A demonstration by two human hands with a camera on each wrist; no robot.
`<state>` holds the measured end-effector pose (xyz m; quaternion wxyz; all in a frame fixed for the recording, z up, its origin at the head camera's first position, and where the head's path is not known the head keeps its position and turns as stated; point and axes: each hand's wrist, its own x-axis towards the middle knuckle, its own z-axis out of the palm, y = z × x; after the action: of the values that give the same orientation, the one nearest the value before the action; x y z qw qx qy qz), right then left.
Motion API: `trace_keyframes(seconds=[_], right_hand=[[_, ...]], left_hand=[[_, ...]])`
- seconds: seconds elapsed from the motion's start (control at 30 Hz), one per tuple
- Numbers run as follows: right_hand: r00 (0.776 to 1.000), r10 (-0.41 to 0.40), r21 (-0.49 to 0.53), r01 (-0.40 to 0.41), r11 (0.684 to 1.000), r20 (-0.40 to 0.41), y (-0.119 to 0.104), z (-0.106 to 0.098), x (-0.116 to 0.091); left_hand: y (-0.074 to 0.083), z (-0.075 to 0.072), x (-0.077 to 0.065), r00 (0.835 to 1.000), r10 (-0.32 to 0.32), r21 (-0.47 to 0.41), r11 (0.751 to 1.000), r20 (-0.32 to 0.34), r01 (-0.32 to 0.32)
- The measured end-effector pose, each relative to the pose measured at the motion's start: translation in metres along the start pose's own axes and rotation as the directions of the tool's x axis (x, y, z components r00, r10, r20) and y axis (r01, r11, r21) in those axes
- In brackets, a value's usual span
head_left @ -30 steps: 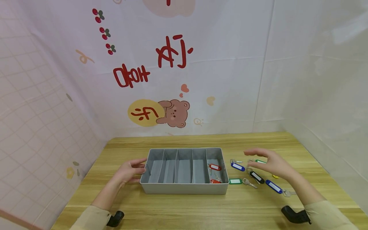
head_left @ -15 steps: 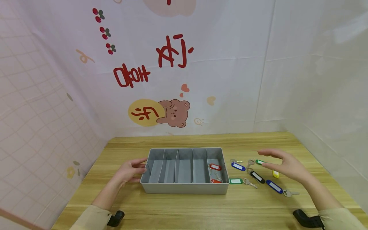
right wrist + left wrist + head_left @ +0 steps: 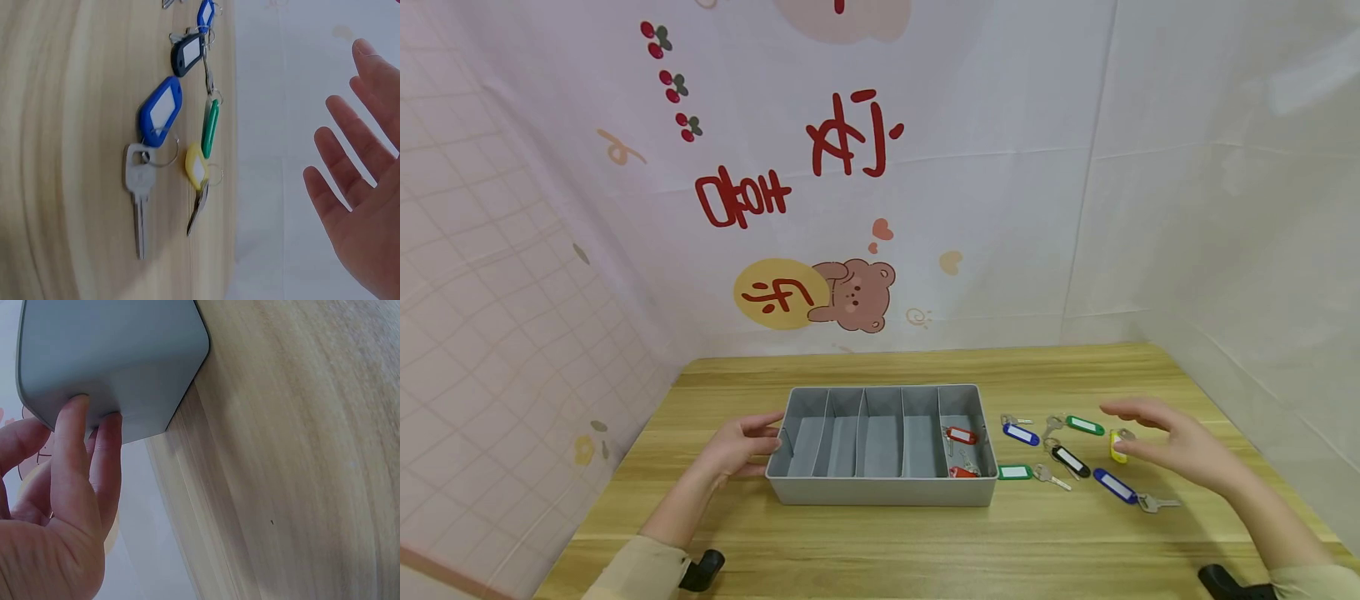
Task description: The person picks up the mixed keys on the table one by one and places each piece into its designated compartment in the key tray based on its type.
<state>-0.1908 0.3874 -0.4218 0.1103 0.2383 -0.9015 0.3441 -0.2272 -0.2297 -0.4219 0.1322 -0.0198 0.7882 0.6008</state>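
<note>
A grey divided box (image 3: 883,492) stands on the wooden table. Its left wall is touched by my left hand (image 3: 733,448); in the left wrist view the fingertips (image 3: 75,406) press on the outside of the wall. Two red key tags (image 3: 961,436) with keys lie in the rightmost compartment. My right hand (image 3: 1187,446) hovers over the right side of the table, fingers spread and holding nothing. Nearest to it is a yellow key tag (image 3: 1117,451), partly hidden by the thumb in the head view. In the right wrist view this yellow tag (image 3: 196,165) lies with its key.
Between box and right hand lie other tagged keys: a blue tag (image 3: 1021,434), a green tag (image 3: 1085,425), a black tag (image 3: 1070,461), another blue tag (image 3: 1115,486) and a green one (image 3: 1014,472) against the box. A printed cloth (image 3: 1000,208) hangs behind the table.
My right hand has moved to the right, away from the box, uncovering the green tag and coming over the yellow one. The left hand and the box have stayed in place.
</note>
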Motion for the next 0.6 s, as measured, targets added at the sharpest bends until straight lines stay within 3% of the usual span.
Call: trace_keyframes(seconds=[0.23, 0.6], right_hand=[[0.997, -0.069, 0.004, 0.069, 0.998, 0.021, 0.012, -0.003, -0.011], [0.99, -0.061, 0.037, 0.057, 0.998, 0.128, 0.02, -0.003, -0.026]], left_hand=[[0.0, 0.0, -0.001, 1.0, 0.003, 0.007, 1.0, 0.002, -0.003], [0.0, -0.001, 0.0, 1.0, 0.01, 0.01, 1.0, 0.013, -0.01]])
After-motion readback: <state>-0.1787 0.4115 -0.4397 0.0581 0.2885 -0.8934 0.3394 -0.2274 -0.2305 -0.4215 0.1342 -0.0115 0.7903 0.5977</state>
